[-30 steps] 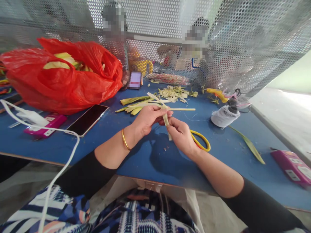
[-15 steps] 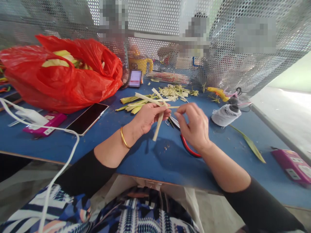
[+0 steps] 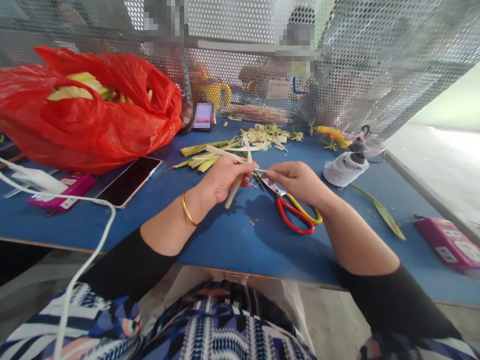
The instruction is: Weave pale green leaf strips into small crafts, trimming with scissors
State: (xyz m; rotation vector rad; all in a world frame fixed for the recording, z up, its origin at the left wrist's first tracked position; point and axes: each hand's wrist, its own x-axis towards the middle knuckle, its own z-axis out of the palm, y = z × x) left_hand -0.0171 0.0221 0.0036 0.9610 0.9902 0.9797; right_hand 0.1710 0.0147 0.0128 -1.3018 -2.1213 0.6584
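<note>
Several pale strips [image 3: 234, 193], pinched by left hand [image 3: 227, 180] and right hand [image 3: 296, 181], phone screen [image 3: 203, 115] illegible

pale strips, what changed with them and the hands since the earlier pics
The right hand has let go of the near strip end, which swung left, and now pinches the right-pointing end; the scissors are more uncovered. The left hand still grips the pale strips; the red bag and thread spool stayed put.
</note>
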